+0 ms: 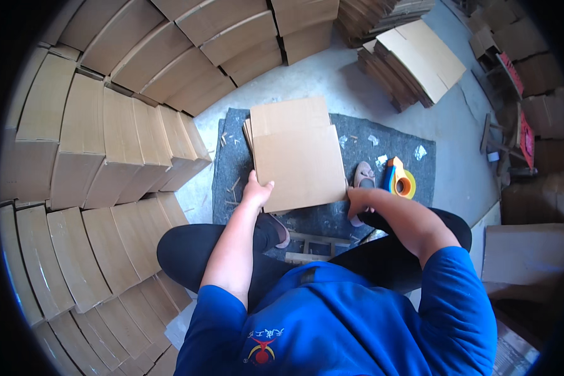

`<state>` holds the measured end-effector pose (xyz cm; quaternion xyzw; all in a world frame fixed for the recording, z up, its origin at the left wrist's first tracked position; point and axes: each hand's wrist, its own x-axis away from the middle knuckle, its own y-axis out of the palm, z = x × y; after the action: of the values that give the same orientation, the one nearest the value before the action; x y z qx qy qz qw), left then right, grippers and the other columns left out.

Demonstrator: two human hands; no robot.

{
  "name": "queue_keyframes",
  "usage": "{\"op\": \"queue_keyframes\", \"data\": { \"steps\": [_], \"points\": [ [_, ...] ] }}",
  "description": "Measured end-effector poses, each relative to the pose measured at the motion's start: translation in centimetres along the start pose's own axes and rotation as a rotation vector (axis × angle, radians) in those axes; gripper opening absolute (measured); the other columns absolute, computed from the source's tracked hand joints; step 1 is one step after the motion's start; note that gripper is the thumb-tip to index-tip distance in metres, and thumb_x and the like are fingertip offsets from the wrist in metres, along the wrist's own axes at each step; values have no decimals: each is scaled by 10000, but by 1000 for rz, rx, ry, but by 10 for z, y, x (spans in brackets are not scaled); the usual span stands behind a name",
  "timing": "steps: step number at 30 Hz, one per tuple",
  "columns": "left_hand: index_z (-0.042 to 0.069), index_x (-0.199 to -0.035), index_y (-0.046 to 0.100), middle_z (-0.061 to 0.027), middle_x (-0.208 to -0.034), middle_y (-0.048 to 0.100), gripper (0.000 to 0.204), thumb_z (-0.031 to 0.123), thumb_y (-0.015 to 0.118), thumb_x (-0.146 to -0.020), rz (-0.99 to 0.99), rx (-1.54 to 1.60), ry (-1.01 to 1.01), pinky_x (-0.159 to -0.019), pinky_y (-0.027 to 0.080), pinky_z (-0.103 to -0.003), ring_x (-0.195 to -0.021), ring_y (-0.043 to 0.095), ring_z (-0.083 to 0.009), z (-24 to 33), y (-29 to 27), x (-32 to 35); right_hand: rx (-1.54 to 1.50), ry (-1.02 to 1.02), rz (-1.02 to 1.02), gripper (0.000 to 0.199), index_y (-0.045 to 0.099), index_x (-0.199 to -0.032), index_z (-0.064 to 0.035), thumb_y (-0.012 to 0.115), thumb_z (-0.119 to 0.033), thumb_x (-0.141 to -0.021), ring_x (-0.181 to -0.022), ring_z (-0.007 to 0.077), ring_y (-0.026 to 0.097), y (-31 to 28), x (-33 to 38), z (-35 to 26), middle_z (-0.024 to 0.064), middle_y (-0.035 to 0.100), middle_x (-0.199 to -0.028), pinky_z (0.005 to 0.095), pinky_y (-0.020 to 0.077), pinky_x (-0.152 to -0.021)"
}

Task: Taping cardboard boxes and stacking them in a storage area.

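Observation:
A flattened cardboard box lies in front of me, over further flat cardboard whose edges show at its far and left sides. My left hand grips its near left edge, with the thumb on top and the fingers partly hidden. At the near right corner, my right hand is closed round the edge, its fingertips mostly out of sight. Right of that hand, an orange and blue tape dispenser with a yellow roll rests on the dark mat.
Closed cardboard cartons are piled high at the left and far left. A stack of flat cardboard stands at the far right. Chairs with red parts are at the right edge. Scraps litter the mat.

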<state>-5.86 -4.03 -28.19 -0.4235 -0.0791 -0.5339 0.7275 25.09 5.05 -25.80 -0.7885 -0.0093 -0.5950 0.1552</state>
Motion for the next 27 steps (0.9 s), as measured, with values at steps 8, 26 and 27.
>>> {"op": "queue_keyframes", "data": {
  "steps": [8, 26, 27],
  "points": [
    [1, -1493, 312, -242, -1348, 564, 810, 293, 714, -854, 181, 203, 113, -1028, 443, -351, -1227, 582, -295, 34, -30, -3, -392, -155, 942, 346, 620, -1107, -34, 597, -291, -877, -963, 433, 646, 0, -2, -9, 246, 683, -994, 513, 510, -874],
    [21, -1078, 673, -128, -1091, 693, 202, 61, 662, -880, -40, 245, 1144, -880, 534, -335, -1000, 677, -259, 203, -96, 125, -912, -853, 2120, 239, 559, -1035, 13, 504, -210, -967, -542, 172, 638, -335, 444, -44, 107, 663, -762, 288, 500, -471],
    [12, -1059, 679, -133, -1070, 692, 187, 78, 644, -888, -16, 183, 1042, -843, 541, -331, -939, 686, -256, 206, -87, 120, -858, -803, 2137, 254, 562, -1047, 16, 506, -217, -963, -551, 172, 648, -358, 467, -51, 110, 664, -751, 287, 510, -480]
  ]
}}
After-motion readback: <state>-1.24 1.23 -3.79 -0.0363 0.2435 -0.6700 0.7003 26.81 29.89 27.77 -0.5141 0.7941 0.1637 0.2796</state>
